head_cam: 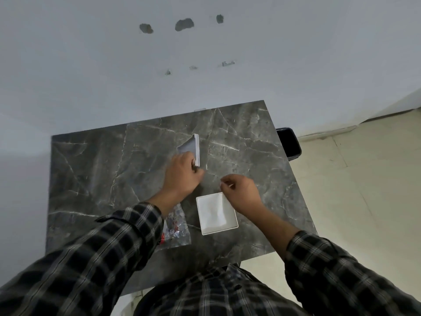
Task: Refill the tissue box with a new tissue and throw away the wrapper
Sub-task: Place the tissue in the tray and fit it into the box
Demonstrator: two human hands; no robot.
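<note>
The white square tissue box [216, 213] sits open on the dark marble table [91, 169], with white tissue inside it. My left hand [182, 176] grips the box's white lid [192, 149], which is tilted up on edge in the middle of the table. My right hand [239, 192] hovers over the box's far right corner, its fingers pinched together on something thin and white; I cannot tell what. A clear plastic wrapper [176, 226] with red print lies flat on the table, partly under my left forearm.
A black bin [290, 143] stands on the floor just past the table's right edge. The white wall runs behind the table, and pale floor tiles [364, 179] spread to the right.
</note>
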